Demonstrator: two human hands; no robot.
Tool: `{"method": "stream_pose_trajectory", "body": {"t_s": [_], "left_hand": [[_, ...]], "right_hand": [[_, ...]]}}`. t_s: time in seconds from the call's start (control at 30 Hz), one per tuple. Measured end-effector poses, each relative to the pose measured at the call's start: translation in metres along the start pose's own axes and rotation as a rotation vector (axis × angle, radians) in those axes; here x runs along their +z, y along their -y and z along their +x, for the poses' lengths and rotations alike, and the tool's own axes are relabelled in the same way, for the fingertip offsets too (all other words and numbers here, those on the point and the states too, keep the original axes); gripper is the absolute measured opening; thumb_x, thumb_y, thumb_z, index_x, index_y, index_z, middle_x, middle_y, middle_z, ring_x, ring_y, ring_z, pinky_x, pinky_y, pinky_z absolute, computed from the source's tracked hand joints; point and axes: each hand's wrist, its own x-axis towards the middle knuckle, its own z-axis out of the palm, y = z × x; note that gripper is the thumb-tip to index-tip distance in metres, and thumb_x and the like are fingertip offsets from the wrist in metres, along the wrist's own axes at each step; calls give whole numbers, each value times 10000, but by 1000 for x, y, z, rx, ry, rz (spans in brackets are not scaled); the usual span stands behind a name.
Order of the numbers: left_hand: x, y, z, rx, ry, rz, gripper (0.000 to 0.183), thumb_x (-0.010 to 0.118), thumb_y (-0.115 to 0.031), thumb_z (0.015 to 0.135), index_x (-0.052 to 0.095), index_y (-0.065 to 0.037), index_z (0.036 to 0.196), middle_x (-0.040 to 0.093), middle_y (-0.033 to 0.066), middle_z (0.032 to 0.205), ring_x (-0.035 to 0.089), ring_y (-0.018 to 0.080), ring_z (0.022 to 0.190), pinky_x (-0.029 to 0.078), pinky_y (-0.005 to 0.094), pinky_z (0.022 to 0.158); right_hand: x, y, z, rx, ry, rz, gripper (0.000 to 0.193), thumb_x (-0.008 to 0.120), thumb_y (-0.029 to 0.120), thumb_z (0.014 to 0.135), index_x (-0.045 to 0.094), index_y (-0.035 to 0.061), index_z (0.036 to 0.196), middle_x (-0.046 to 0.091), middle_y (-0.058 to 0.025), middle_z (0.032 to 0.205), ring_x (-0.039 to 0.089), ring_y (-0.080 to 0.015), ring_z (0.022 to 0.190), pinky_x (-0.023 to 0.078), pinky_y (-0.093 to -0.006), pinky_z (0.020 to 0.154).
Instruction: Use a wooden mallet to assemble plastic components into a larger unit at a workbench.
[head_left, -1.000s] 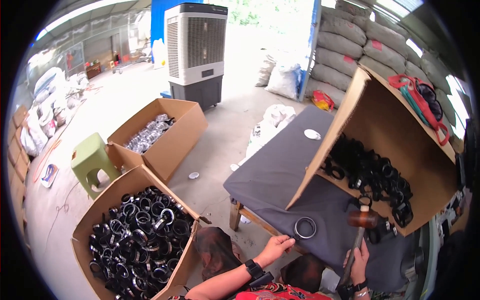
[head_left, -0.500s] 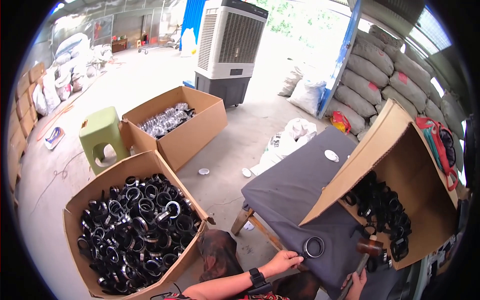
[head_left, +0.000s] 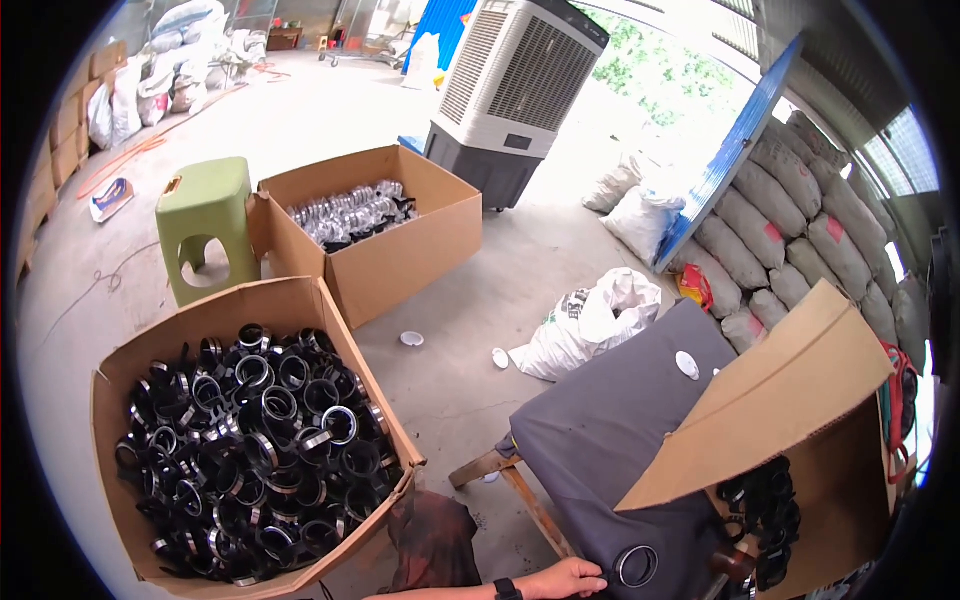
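My left hand (head_left: 572, 579) comes in at the lower edge, a dark watch on its wrist. Its fingers are pinched on the tab of a black ring with a silver rim (head_left: 637, 567), which lies flat on the table's dark grey cloth (head_left: 610, 430). Right of that ring, the brown head of a mallet (head_left: 733, 565) shows, blurred. My right hand is out of view.
An open carton (head_left: 360, 440) full of black rings with silver bands stands at left, a green stool (head_left: 205, 215) behind it. Another carton (head_left: 400, 260) holds clear, shiny parts. A tilted carton (head_left: 840, 500) with black parts sits at right. A white sack (head_left: 590, 320) lies beyond the table.
The view has shifted, so the table and my left hand sit lower in the picture. My right hand has left the view. My left hand still pinches the ring.
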Motion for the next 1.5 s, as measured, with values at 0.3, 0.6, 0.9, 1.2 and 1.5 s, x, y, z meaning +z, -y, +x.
{"method": "stream_pose_trajectory", "body": {"t_s": [0.3,0.6,0.9,1.2,1.5], "left_hand": [[-17,-13,-13,31,-45,-57,266,601,-172,891,582,-14,677,572,6,604,504,71,594,419,257,570],[-19,-15,-18,40,11,-23,247,606,-163,882,576,-16,685,541,-2,592,474,69,582,405,259,549],[-20,-18,-18,31,32,-38,252,599,-164,890,583,-13,688,552,0,603,478,63,608,412,262,565],[-17,-24,-21,-105,-10,-75,238,593,-169,895,609,-21,710,579,-4,650,521,74,629,436,254,596],[-3,-18,-18,-198,-147,147,168,593,-164,883,612,-31,782,492,-73,677,377,45,601,293,224,538]], "right_hand": [[9,-2,5,-45,-70,-69,110,522,217,878,515,108,867,492,-18,637,491,-158,527,413,-294,513],[21,6,2,9,-111,-26,120,522,228,876,494,114,850,485,-16,628,487,-161,521,427,-304,508],[21,3,3,-8,-111,-14,102,528,219,869,507,121,885,508,-14,639,505,-158,508,430,-295,480],[9,-16,8,-98,-76,83,115,553,173,876,539,76,937,545,-23,647,525,-149,505,426,-279,466],[-9,-37,14,-91,-36,319,133,603,109,868,527,52,962,572,-28,722,584,-122,582,495,-272,511]]}}
